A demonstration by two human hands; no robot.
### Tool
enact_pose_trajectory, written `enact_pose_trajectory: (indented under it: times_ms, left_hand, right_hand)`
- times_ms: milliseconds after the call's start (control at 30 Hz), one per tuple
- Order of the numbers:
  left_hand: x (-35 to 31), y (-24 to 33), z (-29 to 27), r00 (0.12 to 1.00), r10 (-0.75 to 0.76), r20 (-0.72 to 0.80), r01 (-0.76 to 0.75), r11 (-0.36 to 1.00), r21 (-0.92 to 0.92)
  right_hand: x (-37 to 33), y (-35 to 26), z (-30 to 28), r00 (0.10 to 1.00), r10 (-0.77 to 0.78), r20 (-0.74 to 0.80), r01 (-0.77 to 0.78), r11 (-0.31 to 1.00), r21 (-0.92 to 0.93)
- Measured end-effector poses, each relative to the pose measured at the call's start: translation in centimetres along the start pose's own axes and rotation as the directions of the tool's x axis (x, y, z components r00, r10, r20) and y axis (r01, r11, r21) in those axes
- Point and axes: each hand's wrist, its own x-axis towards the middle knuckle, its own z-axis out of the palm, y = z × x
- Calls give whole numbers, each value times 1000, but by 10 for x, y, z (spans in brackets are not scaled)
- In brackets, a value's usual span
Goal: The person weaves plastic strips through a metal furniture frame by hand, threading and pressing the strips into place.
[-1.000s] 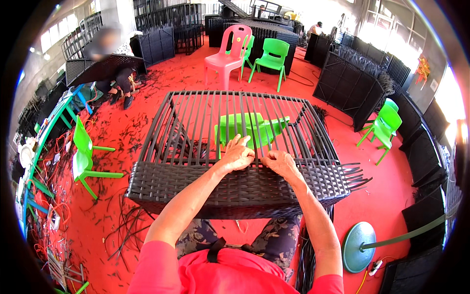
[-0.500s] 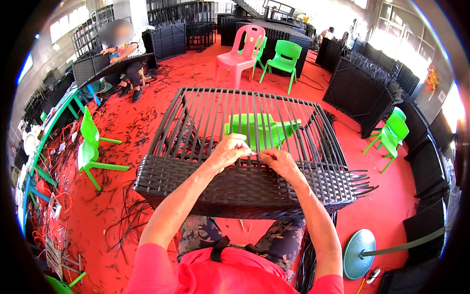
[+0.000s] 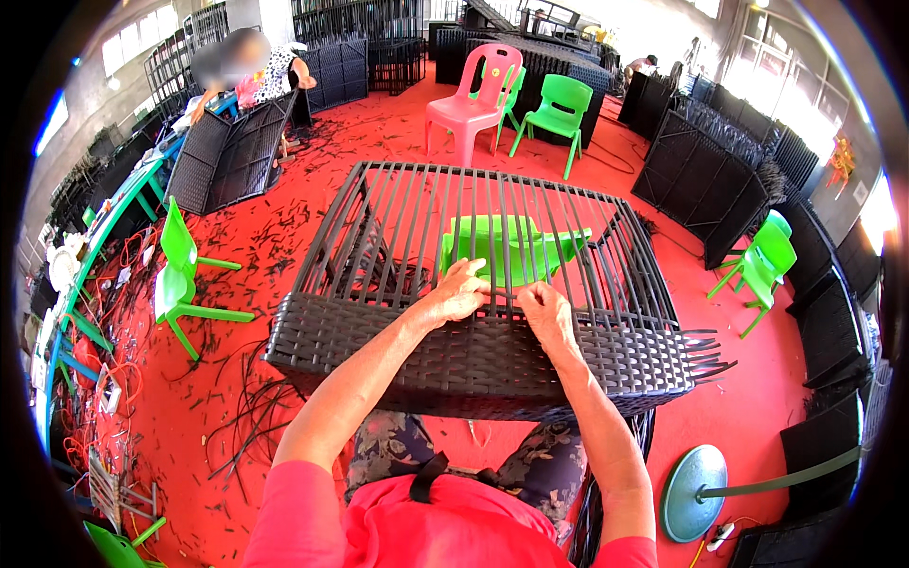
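Note:
Before me lies a black frame [image 3: 312, 256] strung with long dark upright strips. Its near part is a woven black band [image 3: 336, 331], and loose strip ends stick out at its right side. At the upper edge of the weave, my left hand [image 3: 456, 293] has its fingers apart among the strips. Beside it, my right hand [image 3: 546, 314] is closed in a pinch. A thin dark weaving strip [image 3: 499, 292] runs between the two hands, and its end at my right fingertips is hidden.
Beyond the frame stand a pink chair [image 3: 473, 95] and a green chair [image 3: 559, 109]. Another green chair [image 3: 180, 270] is on the left, near strip scraps on the red floor. A round teal base [image 3: 694, 492] stands at lower right. A person handles a black woven panel [image 3: 237, 156] at far left.
My left fingers have spread from a pinch. My right hand has shifted slightly right, still pinched. At far left, the other person has tilted the panel and leaned over it.

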Motion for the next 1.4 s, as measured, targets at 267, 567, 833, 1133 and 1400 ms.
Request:
enact_pose_trajectory:
  times_ms: [267,567,833,1133,1400]
  left_hand:
    - [3,-5,5,999,1,-44,-1,1000,2]
    - [12,-14,10,998,12,-65,-11,1000,8]
    - [1,7,-4,999,-32,-38,22,969,-248]
    - [-55,-5,-46,914,-93,-396,-73,920,-385]
    - [-45,-27,-39,928,219,-302,-44,868,495]
  right_hand:
    - [-9,-6,4,973,-219,-70,205,964,-169]
    - [-9,-1,7,897,-362,-253,323,929,-183]
    - [-11,-9,6,949,-289,-128,263,946,-187]
    - [6,-45,6,926,-361,106,370,925,-85]
    - [13,-40,18,938,-70,339,-6,976,219]
